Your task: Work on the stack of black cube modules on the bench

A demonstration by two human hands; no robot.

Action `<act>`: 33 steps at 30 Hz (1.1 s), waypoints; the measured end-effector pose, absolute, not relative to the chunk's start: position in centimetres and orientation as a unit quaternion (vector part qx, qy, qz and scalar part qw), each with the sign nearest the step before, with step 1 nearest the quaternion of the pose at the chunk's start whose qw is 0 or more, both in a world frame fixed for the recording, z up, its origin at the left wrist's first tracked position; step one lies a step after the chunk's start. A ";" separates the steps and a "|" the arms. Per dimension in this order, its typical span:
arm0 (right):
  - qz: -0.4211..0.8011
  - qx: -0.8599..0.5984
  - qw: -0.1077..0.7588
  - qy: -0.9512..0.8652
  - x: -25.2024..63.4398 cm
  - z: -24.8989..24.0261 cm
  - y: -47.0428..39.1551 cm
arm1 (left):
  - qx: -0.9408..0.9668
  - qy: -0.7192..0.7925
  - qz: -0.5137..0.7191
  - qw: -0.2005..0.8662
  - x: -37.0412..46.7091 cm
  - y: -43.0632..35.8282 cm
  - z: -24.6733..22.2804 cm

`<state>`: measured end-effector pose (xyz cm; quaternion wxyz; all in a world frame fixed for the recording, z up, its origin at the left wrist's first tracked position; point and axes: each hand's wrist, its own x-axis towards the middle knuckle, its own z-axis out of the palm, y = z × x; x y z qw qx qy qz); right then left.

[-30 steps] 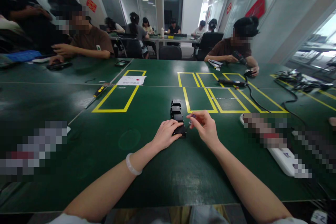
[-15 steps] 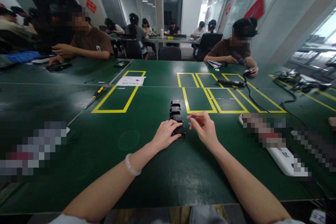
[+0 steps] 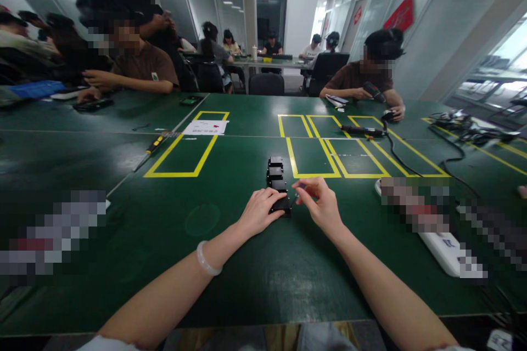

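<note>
A row of black block-like parts [image 3: 275, 171] with small shiny fittings along its sides runs away from me on the green table. My left hand [image 3: 263, 211] grips the nearest block, thumb on the near side and fingers across its top, so part of it is covered. Just to the right, my right hand [image 3: 319, 200] pinches a small thin tool [image 3: 297, 196] with a metallic shaft. The tool's tip points down-left at the right side of the nearest block; whether it touches is too small to tell. Its exact kind is unclear.
Yellow tape rectangles [image 3: 315, 176] mark the green table [image 3: 247, 290]. A yellow-black screwdriver [image 3: 155, 143] lies left, near a paper label [image 3: 206, 127]. A white power strip [image 3: 448, 252] lies right; cables [image 3: 465, 120] lie beyond. Co-workers sit across the table.
Both my hands hold nearly the same place; the right fingers and tool have shifted very slightly. In the background at left, a standing person has moved to the right.
</note>
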<state>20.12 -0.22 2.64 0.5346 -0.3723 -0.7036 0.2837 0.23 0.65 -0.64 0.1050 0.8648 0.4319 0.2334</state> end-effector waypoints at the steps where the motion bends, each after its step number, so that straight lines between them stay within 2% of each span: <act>1: 0.285 -0.372 0.535 -0.703 20.1 2.6 -0.2 | 0.865 0.432 0.234 0.105 0.2 0.6 -0.7; 11: 0.329 -0.357 0.552 -0.678 20.2 2.1 0.2 | 0.865 0.431 0.235 0.106 0.2 0.6 -0.6; 19: 0.319 -0.363 0.549 -0.682 20.0 2.3 0.3 | 0.865 0.433 0.233 0.104 0.2 0.6 -0.7; 33: 0.294 -0.366 0.500 -0.727 19.2 3.3 2.3 | 0.866 0.433 0.228 0.106 0.1 0.9 -0.7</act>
